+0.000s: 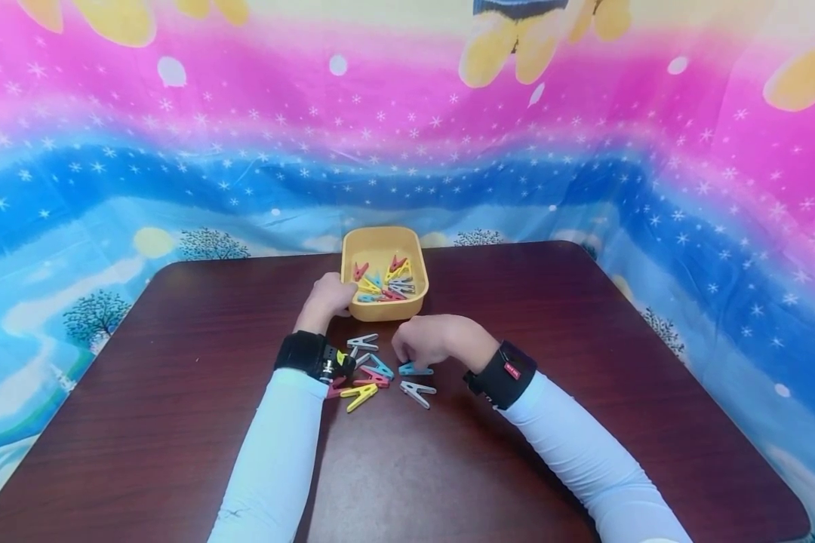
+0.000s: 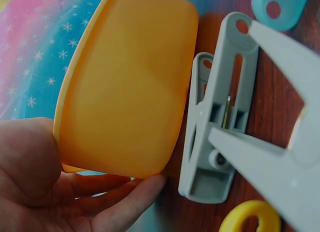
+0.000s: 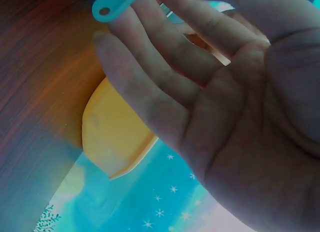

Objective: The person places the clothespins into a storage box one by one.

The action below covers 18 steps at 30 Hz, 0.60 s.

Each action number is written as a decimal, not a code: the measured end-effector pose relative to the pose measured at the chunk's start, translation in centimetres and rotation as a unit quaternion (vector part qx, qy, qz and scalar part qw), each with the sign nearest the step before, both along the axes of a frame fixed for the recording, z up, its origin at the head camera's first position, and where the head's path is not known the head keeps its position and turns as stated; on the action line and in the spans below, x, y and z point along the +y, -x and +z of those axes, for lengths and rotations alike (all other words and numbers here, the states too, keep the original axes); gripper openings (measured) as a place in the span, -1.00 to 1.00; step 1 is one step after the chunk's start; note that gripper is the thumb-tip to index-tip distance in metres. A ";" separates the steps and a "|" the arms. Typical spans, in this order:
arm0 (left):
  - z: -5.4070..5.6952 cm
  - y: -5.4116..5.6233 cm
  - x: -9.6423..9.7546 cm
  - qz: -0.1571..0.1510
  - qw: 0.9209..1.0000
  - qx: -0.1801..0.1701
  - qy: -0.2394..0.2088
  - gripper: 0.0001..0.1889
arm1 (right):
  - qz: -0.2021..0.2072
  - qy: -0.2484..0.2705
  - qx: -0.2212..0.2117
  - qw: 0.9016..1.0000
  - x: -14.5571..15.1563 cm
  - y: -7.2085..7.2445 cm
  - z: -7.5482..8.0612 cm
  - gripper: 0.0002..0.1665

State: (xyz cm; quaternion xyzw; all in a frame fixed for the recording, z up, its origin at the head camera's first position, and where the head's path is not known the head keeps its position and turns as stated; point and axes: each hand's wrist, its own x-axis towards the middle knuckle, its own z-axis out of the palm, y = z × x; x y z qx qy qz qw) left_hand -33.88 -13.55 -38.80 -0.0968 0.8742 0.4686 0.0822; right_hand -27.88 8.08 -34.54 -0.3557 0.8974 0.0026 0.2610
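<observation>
My left hand [image 1: 330, 295] grips the near left corner of a yellow-orange plastic tub [image 1: 389, 311]. In the left wrist view its thumb side lies at the rim and the fingers [image 2: 127, 204] curl against the outer wall. My right hand [image 1: 429, 338] reaches down in front of the tub, fingertips at a blue clothespin [image 1: 416, 369] on the table; one end of that clothespin shows by the fingers [image 3: 145, 87] in the right wrist view. Its thumb contact is partly hidden. A grey clothespin [image 1: 418, 394] lies just nearer than the right hand.
Several loose clothespins, among them a yellow clothespin [image 1: 361, 397], a red clothespin [image 1: 373, 377] and a grey clothespin [image 1: 363, 342], lie between the forearms. More coloured clothespins [image 1: 392, 296] are inside the tub. A patterned cloth [image 1: 407, 173] hangs behind the dark wooden table [image 1: 516, 302].
</observation>
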 end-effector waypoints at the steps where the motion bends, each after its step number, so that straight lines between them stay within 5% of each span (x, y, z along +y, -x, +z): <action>1: 0.0 0.0 0.0 0.001 1.000 -0.001 0.001 -0.51 | -0.002 0.003 0.003 1.000 0.0 0.0 0.0 -0.78; 18: 0.0 0.2 0.0 0.000 1.000 0.002 0.004 -0.48 | -0.016 0.000 0.023 1.000 0.1 0.5 -0.3 -0.75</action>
